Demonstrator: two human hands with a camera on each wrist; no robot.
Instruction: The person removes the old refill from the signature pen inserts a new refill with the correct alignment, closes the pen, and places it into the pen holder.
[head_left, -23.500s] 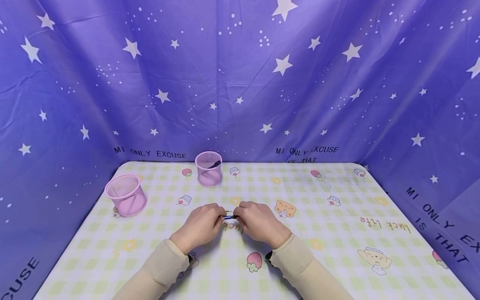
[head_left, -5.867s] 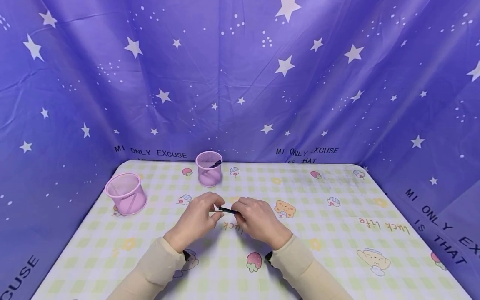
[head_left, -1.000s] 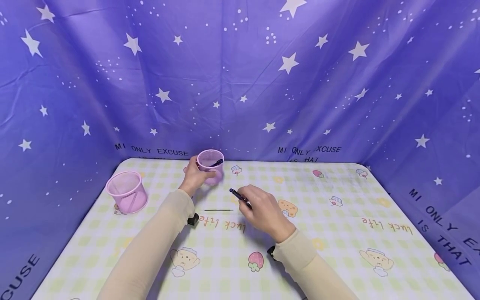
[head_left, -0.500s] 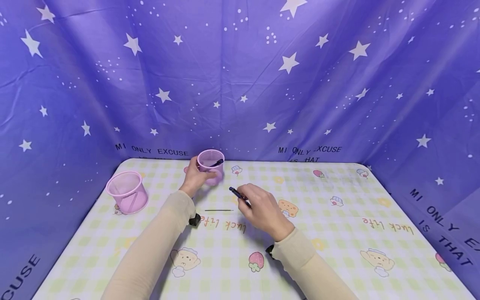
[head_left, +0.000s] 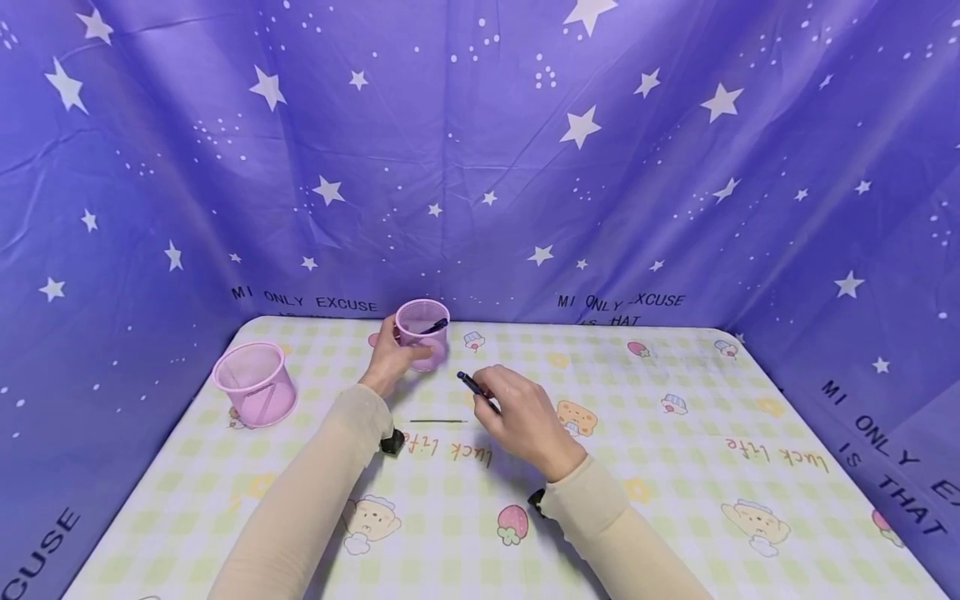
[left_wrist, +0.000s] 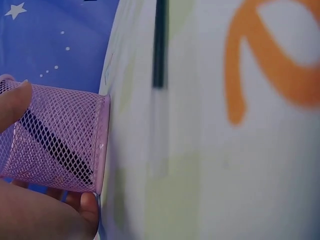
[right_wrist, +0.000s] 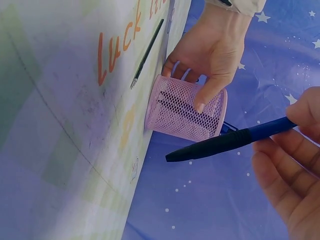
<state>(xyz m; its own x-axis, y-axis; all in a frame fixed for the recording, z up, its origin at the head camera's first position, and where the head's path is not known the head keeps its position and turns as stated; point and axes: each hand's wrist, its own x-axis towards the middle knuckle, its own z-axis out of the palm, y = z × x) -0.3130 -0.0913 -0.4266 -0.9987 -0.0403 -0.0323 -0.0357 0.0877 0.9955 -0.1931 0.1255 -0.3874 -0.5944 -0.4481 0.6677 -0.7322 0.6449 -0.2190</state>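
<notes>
My left hand [head_left: 392,360] grips the pink mesh pen holder [head_left: 441,352] at the back of the table, thumb in front and fingers round the far side. Inside that holder a dark pen [head_left: 433,327] leans against the rim. Over the middle of the table my right hand [head_left: 528,412] pinches a blue and black pen [right_wrist: 220,144]; its black end points toward the holder in the right wrist view. Between the hands, a thin dark pen refill [head_left: 438,421] lies flat on the cloth, its metal tip showing in the right wrist view.
A second, wider pink mesh holder [head_left: 279,400] stands at the left, with thin slanting lines visible through its wall. The patterned tablecloth [head_left: 675,467] reaches a purple starry curtain [head_left: 480,167] at the back and sides.
Earlier both hands held a pen together mid-table. Since then the left hand has moved to the back holder and the refill lies on the cloth. Over the last second both hands stay nearly still.
</notes>
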